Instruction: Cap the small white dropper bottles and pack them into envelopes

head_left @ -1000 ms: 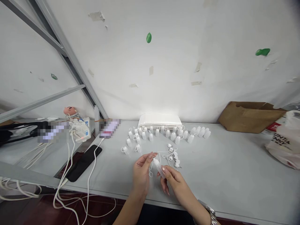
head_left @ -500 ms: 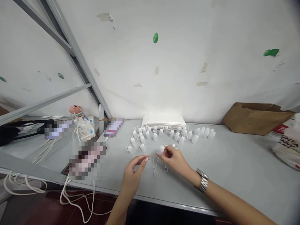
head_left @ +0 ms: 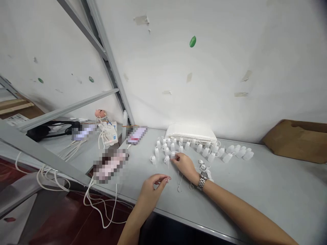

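Observation:
Among the rows of small white squeeze bottles [head_left: 199, 148], my right hand [head_left: 184, 165] has its thumb and fingers closed on one small squeeze bottle [head_left: 173, 154]. That bottle is upright beside another bottle with a looped cap strap [head_left: 167, 159]. Nearer the front edge, my left hand [head_left: 152, 188] hovers over the table with thumb and fingertips pinched together. Whether anything tiny sits in that pinch cannot be made out. Thin white ring-ended straps [head_left: 179, 183] lie between the hands. Loose white caps [head_left: 203, 166] lie just beyond my right wrist, partly hidden by it.
Behind the bottles lies a stack of flat white packaging [head_left: 191, 132]. Capless bottles [head_left: 240, 151] stand at the right, near a brown paper bag [head_left: 297, 141]. Leftward are blurred phones [head_left: 109, 166], a power strip [head_left: 109, 133], cables [head_left: 102, 204] and a grey metal frame [head_left: 112, 68].
My right hand has carried the bottle left and away from me to the group of standing bottles. My left hand stays pinched near the front. The camera view has turned left.

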The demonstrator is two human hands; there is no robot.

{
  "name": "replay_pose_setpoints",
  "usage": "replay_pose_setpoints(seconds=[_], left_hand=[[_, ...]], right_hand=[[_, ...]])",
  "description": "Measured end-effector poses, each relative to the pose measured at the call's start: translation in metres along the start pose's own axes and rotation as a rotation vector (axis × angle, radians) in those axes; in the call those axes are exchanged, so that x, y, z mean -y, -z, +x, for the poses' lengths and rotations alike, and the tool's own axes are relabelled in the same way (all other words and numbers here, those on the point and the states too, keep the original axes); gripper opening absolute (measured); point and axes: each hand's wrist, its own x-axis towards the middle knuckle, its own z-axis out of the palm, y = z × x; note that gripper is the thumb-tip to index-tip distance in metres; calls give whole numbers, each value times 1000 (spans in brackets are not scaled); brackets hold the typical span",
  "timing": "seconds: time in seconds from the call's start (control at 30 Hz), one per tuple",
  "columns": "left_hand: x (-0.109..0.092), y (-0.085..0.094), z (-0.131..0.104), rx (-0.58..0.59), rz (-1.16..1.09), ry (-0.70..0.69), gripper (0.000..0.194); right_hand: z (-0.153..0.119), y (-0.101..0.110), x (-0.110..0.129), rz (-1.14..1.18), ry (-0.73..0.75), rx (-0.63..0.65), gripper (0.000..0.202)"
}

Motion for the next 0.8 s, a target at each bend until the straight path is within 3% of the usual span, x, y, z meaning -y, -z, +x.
replay_pose_setpoints(seconds=[0.13,0.3,0.47,0.57,0.7,0.8], left_hand=[[4,0,1,45,42,5,11],[11,-3,4,111,119,0,15],[17,-20,6,215,180,-1,15],[16,-36,5,283,212,-18,10],[14,-51,5,335,297,-32,9],[15,-53,5,375,380,-30,13]], right_hand=[[-20,16,0,-62,17,-23,25],[-63,60,-19,-144,5,-83,27],[-98,96,-63,-173,-264,-186,27],[-110,92,-81,-121,-328,-205,26],[-116,71,-83,17,-247,-187,23],[-113,66,-83,53,-206,-215,19]])
